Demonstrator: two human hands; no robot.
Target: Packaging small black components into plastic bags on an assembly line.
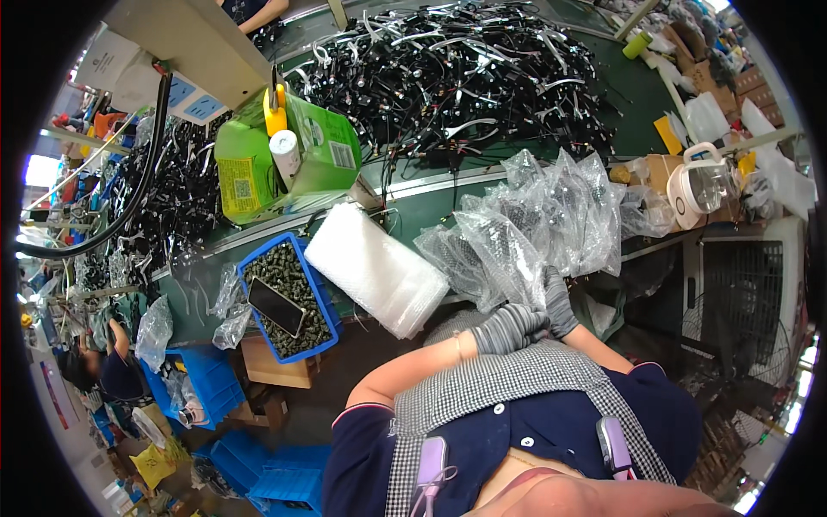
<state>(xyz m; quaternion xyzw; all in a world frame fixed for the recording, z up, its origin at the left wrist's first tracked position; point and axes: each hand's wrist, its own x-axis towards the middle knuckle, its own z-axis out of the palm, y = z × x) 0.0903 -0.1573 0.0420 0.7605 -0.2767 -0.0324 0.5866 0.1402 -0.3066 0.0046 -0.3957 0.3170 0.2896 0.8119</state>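
Note:
My left hand (510, 328) and my right hand (560, 303), both in grey striped gloves, meet close in front of my body. Between them is the lower end of a clear bubble-wrap bag (498, 246), and the fingers of both hands are closed at its edge. Some of the fingertips are hidden by the gloves and the shiny plastic. More bubble-wrap bags (586, 207) lie bunched just beyond my hands on the green bench. To the left rests a thick stack of flat white bubble-wrap sheets (375, 269).
A blue bin (326, 343) of small dark parts carries a phone (276, 307). Behind it stands a green box (332, 142) with yellow-handled tool (275, 110). Black cables (448, 77) heap across the bench. A glass kettle (705, 188) sits right, above a fan (732, 336).

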